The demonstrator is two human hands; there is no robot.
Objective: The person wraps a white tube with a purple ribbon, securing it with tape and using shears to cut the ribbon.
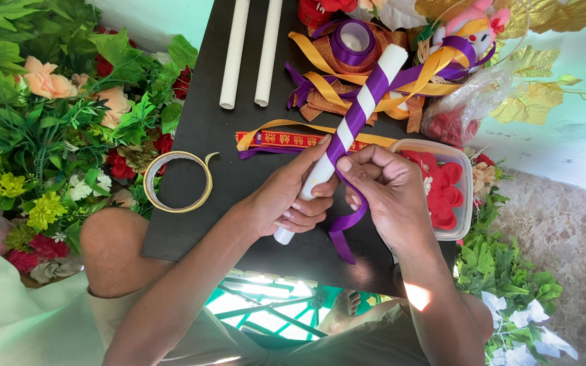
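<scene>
My left hand [291, 195] grips the lower part of a white tube [362, 100] that slants up to the right over a black board [198, 129]. A purple ribbon [355, 118] spirals around the tube. My right hand [384, 186] pinches this ribbon against the tube near its middle, thumb on top. The ribbon's loose tail [342, 234] hangs down below both hands. The tube's upper end rests near a heap of ribbons.
Two bare white tubes [251, 47] lie at the board's far edge. A tape roll [178, 181] sits left, a red-and-gold patterned band [285, 139] behind my hands, a purple ribbon spool [353, 39] and orange ribbons beyond. A clear box of red flowers [450, 186] stands right. Artificial flowers flank both sides.
</scene>
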